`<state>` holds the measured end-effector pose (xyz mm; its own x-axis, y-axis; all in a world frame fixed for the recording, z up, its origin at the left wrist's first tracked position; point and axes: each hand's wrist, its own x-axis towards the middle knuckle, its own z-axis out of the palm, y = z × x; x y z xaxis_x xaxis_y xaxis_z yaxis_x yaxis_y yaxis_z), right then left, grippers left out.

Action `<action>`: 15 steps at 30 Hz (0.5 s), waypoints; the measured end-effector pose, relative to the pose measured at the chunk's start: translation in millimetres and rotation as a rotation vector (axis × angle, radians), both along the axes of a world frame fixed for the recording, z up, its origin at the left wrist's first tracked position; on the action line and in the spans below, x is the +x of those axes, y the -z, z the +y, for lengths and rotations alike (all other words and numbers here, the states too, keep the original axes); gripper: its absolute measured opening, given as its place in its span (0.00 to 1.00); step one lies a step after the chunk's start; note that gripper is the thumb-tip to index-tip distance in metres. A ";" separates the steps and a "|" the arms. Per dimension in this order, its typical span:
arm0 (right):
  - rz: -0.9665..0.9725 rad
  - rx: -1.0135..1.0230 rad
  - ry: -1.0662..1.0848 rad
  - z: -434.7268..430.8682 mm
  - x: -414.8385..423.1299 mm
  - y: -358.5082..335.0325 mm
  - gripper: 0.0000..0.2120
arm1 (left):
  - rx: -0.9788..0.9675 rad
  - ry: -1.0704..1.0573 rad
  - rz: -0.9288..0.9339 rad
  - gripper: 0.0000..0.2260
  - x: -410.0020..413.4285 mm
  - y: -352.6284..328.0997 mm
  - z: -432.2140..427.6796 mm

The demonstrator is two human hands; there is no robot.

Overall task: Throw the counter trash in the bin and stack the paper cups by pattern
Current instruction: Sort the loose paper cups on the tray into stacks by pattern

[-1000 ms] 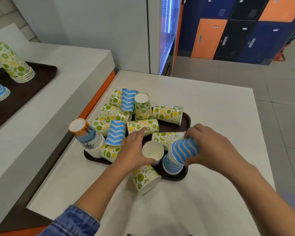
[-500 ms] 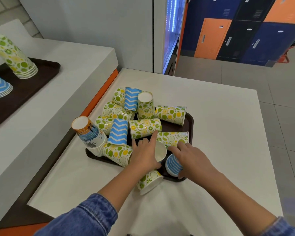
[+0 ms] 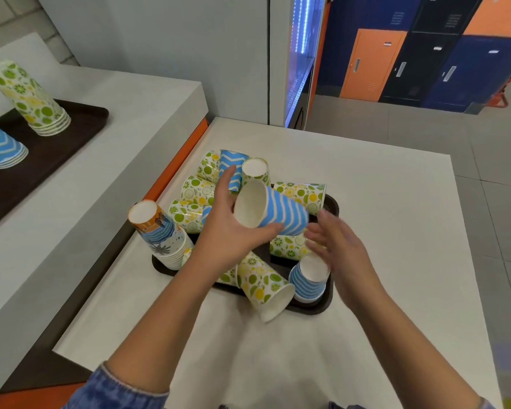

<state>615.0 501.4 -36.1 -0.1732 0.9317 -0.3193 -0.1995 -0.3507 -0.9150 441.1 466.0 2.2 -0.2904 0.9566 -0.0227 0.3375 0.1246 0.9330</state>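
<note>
Cup [image 3: 281,212] in left hand [image 3: 230,231], above tray's [image 3: 332,208] cluttered middle.

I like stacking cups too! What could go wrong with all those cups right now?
The lemon-print cup lies over the tray's front edge, so a bump might roll it off. The left hand holds a blue striped cup sideways above the pile; if it slips, it could knock others over.

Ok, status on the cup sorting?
Left hand holds blue wave cup. Right hand open, empty. Loose cups crowd tray.
</note>
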 end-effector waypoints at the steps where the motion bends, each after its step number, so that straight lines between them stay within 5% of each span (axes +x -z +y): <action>1: 0.123 -0.093 -0.055 -1.6 -6.3 -3.3 0.19 | 0.019 0.019 -0.025 0.49 5.0 -1.9 1.6; 4: 0.427 -0.217 -0.101 -2.5 -13.4 -12.0 0.21 | 0.020 0.072 -0.036 0.52 21.7 -2.0 2.2; 7: 0.446 -0.135 0.057 3.3 -2.2 -15.9 0.15 | -0.027 0.107 -0.087 0.56 15.0 0.1 -1.6; 11: -0.085 0.216 0.198 7.9 32.9 -15.0 0.17 | -0.049 -0.129 -0.156 0.38 -24.0 12.5 9.4; 13: -0.347 0.385 0.154 3.4 45.6 -11.0 0.21 | -0.116 -0.256 0.128 0.33 -44.1 33.0 23.1; 15: -0.540 0.542 0.062 -3.9 48.7 -2.9 0.23 | -0.246 -0.269 0.400 0.37 -55.5 53.0 36.8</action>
